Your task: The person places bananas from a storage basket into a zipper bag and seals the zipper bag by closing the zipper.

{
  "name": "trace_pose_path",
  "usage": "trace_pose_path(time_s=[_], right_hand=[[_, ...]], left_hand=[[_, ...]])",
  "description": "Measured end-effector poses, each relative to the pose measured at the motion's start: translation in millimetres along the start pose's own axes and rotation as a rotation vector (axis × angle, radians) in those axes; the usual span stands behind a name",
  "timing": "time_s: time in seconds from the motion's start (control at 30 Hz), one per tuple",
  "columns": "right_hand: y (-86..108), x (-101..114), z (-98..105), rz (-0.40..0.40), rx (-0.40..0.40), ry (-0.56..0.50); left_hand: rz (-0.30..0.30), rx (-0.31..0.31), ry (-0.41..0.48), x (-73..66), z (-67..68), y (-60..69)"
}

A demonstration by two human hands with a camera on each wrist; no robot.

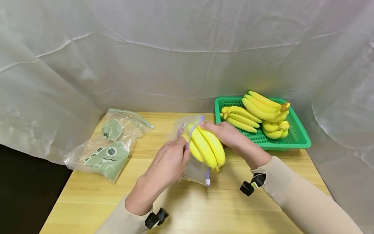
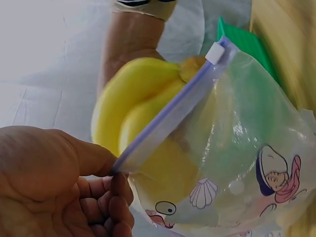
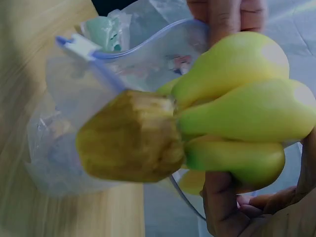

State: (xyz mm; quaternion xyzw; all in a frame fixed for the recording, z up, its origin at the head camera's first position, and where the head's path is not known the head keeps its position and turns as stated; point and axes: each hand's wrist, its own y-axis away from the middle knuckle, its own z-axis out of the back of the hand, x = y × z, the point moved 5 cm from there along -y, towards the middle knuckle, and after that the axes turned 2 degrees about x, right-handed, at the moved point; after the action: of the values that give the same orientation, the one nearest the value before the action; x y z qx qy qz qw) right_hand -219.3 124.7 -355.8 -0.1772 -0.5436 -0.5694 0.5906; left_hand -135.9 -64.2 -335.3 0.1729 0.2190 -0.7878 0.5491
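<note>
1. Over on the left, a clear bag with a green dinosaur print (image 1: 108, 156) lies on the table (image 1: 187, 214).
2. Nearer the middle, the left hand (image 1: 168, 159) has its fingers pinching the purple-edged mouth of a zip bag (image 1: 196, 170).
3. The banana bunch (image 1: 205, 146) is at that mouth, partly inside, its stem end out; I'd call this step the bagging.
4. The right hand (image 1: 228, 133) has its fingers curled round the bunch. To my eye, the next move calls for pushing it deeper while the mouth is kept wide.
5. Far right, more bananas (image 1: 260, 109) sit in a green basket (image 1: 305, 143).
</note>
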Motion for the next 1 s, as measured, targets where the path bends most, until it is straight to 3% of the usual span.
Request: trace_pose_path(time_s=[0.1,0.23,0.33,0.4,0.5,0.63,0.77,0.87,1.0], right_hand=[[2.2,-2,1,0.013,0.016,-0.063],[6.1,-6,-4,0.003,0.06,-0.257],[13.1,-5,-9,0.018,0.158,-0.367],[18.7,-1,-11,0.058,0.214,-0.346],[26.1,6,-13,0.139,0.215,-0.221],[31.3,15,-16,0.246,0.011,0.127],[33.7,20,-24,0.288,-0.157,0.492],[34.4,21,-33,0.33,-0.171,0.645],[36.5,23,-43,0.433,-0.134,0.774]], left_hand=[[0.007,0.0,-0.01,-0.2,-1.3,0.6],[0.028,0.031,0.049,-0.3,-4.0,1.0],[0.052,0.033,0.104,0.4,-4.6,0.4],[0.068,0.02,0.125,1.0,-4.1,-0.1],[0.08,-0.002,0.124,1.5,-3.3,-0.4],[0.096,-0.025,0.132,2.0,-1.4,-0.3],[0.096,-0.049,0.146,3.0,-1.2,-2.2],[0.101,-0.051,0.123,4.5,-3.7,-4.4],[0.101,-0.057,0.085,6.6,-7.1,-5.8]])
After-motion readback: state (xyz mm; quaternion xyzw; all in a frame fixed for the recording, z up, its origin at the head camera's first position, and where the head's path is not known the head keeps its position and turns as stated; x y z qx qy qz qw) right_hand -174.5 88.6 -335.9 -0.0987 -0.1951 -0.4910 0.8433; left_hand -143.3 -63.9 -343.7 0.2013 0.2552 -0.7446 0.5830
